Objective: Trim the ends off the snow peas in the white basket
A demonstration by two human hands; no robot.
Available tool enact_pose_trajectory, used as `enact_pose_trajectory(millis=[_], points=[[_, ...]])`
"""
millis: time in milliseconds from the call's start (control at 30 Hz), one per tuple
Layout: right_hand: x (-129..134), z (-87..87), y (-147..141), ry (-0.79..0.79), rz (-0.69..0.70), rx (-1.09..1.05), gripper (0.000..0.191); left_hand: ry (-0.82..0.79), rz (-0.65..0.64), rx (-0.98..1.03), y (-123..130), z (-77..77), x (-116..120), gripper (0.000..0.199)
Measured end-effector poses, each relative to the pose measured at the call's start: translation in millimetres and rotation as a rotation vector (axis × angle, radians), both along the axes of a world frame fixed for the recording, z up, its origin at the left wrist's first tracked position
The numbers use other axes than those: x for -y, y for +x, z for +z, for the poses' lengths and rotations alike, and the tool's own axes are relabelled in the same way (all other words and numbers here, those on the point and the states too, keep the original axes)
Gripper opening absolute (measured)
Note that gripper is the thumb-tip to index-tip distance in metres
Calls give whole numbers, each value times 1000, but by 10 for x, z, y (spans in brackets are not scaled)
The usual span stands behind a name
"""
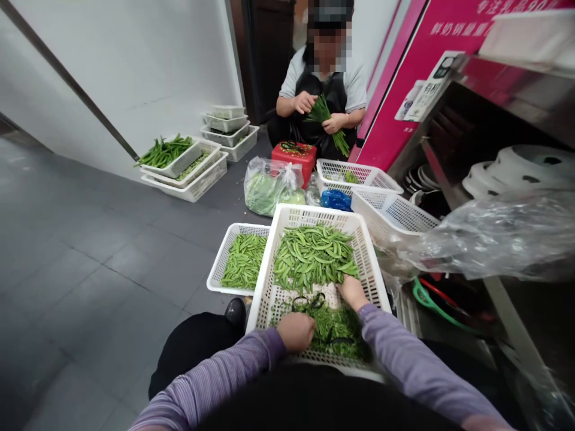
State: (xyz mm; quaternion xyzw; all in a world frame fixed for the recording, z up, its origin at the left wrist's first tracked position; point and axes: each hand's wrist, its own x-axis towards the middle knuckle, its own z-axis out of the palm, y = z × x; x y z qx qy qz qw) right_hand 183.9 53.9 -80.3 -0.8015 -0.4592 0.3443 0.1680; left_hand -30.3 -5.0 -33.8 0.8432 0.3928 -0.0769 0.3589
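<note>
A large white basket (pixel 377 272) lies in front of me with flat green pods (pixel 314 251) in its far half and a heap of green trimmings (pixel 336 332) in its near half. Black-handled scissors (pixel 308 302) rest between the two heaps. My left hand (pixel 296 331) is closed over the left edge of the trimmings; what it holds, if anything, is hidden. My right hand (pixel 353 292) reaches to the near right edge of the pods, its fingers hidden among them.
A smaller basket (pixel 215 278) of pods sits at the left. Beyond are a plastic bag of greens (pixel 274 188), a red stool (pixel 296 157) and a person (pixel 326 90) holding green stalks. Stacked baskets (pixel 197 187) stand by the wall; a metal shelf (pixel 507 311) is at the right.
</note>
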Motion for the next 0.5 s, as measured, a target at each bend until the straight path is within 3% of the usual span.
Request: enact_pose_trajectory(millis=[100, 233, 300, 367, 500], points=[[224, 115, -119, -57, 16, -147, 13, 58, 131, 37, 28, 32, -42, 25], [586, 326, -334, -186, -105, -895, 22, -82, 251, 179, 102, 58, -9, 28], [714, 422, -377, -215, -202, -1130, 23, -160, 264, 234, 119, 61, 30, 29], [796, 492, -371, -225, -261, -1211, 22, -120, 270, 280, 114, 70, 68, 27], [886, 563, -348, -188, -251, -1239, 22, 22, 218, 345, 76, 135, 136, 25]])
